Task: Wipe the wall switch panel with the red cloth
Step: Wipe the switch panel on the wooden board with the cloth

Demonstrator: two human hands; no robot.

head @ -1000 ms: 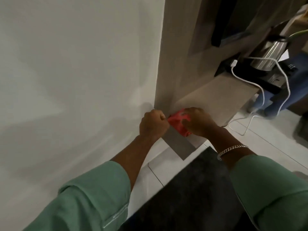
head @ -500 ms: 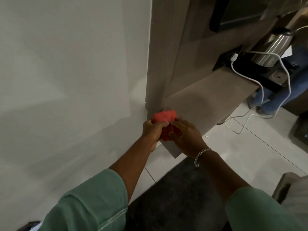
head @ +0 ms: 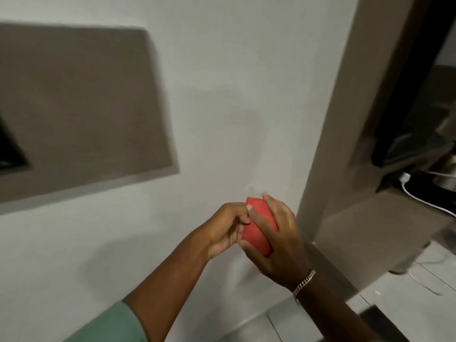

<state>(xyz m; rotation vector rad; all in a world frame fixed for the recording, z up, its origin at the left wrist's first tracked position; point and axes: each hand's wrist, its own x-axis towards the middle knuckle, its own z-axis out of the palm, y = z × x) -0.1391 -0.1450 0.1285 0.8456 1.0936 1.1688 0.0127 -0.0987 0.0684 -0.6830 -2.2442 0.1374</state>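
A folded red cloth [head: 257, 224] is held upright between both hands in front of the white wall [head: 222, 82]. My left hand [head: 228, 228] pinches its left edge with thumb and fingers. My right hand [head: 278, 239] wraps around its right side and underside, a bracelet on the wrist. A brown panel [head: 79, 107] is mounted on the wall at the upper left, with a dark rectangular part [head: 9, 151] at its left edge, cut off by the frame. I cannot tell whether that part is the switch panel. The picture is blurred by motion.
A brown wooden column [head: 345, 119] stands right of the hands, with a wooden shelf [head: 375, 225] beside it. A white cable [head: 424, 201] and plug lie on a dark surface at the far right. Pale floor tiles [head: 407, 299] show at the lower right.
The view has swung up and to the left, bringing the brown wall panel into sight. Both hands have risen with the cloth, away from the shelf corner, and the cloth now stands folded between them.
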